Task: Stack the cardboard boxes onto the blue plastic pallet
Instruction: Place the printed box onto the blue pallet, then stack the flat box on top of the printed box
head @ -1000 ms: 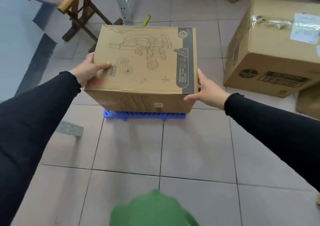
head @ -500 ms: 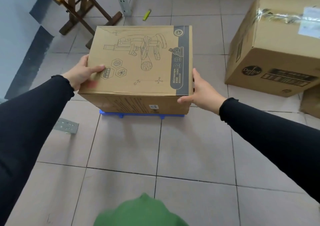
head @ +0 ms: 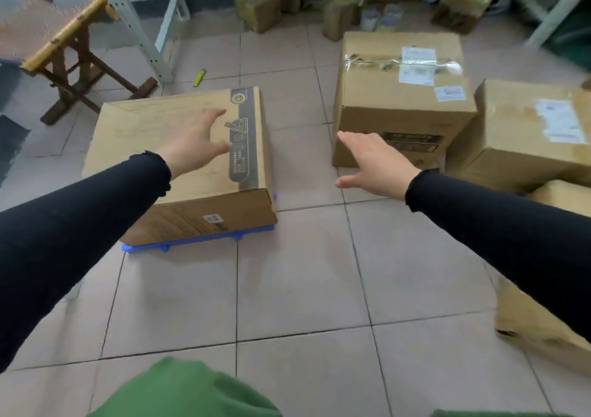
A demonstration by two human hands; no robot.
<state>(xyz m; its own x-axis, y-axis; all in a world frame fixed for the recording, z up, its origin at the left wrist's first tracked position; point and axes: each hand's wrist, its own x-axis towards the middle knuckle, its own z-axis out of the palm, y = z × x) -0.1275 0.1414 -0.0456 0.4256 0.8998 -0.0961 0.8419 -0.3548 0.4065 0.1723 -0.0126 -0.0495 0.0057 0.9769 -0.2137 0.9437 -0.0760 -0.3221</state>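
I see my left hand spread, empty, above the printed box, which sits on the blue pallet. My right hand is open, empty, just short of the taped box beyond.

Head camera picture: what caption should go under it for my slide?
Printed brown cardboard box sits on the blue plastic pallet; both open hands, left hand and right hand, hover empty.
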